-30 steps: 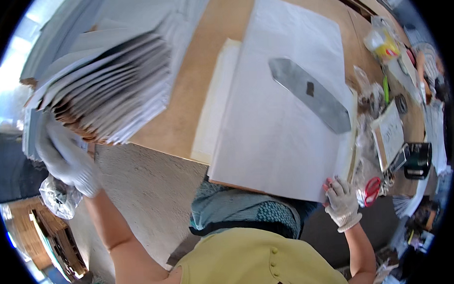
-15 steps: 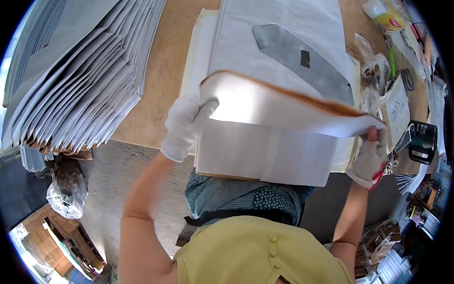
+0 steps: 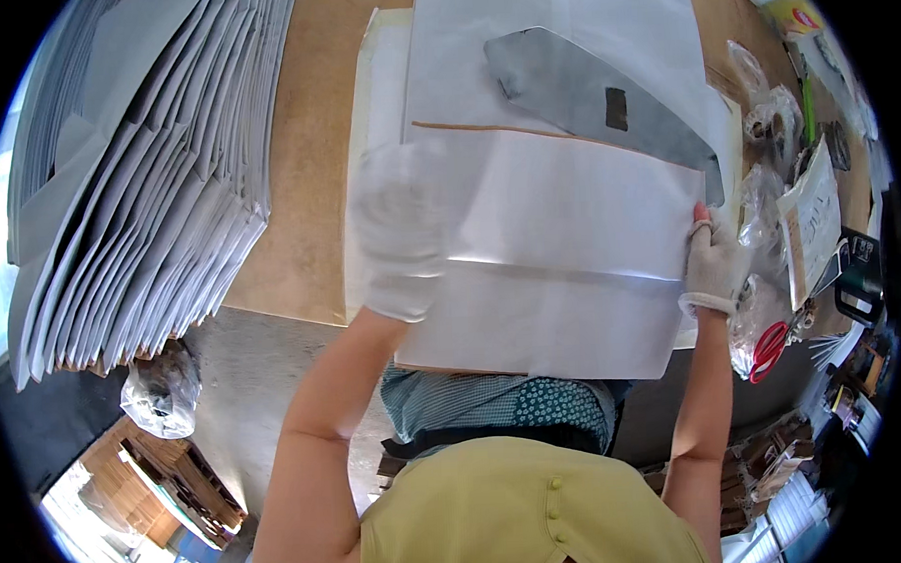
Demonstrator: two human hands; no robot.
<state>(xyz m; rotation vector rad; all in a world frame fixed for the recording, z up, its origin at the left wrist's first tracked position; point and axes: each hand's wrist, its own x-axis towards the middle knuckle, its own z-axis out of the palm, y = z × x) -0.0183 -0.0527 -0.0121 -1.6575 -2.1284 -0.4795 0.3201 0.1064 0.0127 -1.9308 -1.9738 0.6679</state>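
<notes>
A white paper sheet (image 3: pixel 567 193) with a thin brown far edge lies creased across the middle, its near part (image 3: pixel 541 323) reaching over the table's front edge. My right hand (image 3: pixel 716 262), in a white glove with a bare fingertip showing, pinches the sheet's right edge. On the sheet's left side is my left hand (image 3: pixel 401 229), also gloved; motion smears its fingers. Beyond the sheet, a flat grey plate (image 3: pixel 572 79) with cut corners and a dark rectangular patch rests on more white paper (image 3: pixel 620 8). The sheet covers part of the plate.
A tall stack of folded white paper (image 3: pixel 160 202) stands on the wooden table (image 3: pixel 298 188) at left. At right lie red-handled scissors (image 3: pixel 769 352), clear plastic bags (image 3: pixel 760 206), a written card (image 3: pixel 814 224) and a dark green mug-like thing (image 3: pixel 857 277). A plastic bag (image 3: pixel 162 396) sits below the stack.
The raised part of the sheet has come down flat over the near edge of the plate. My left hand has moved slightly right; the right hand has moved up a little along the edge.
</notes>
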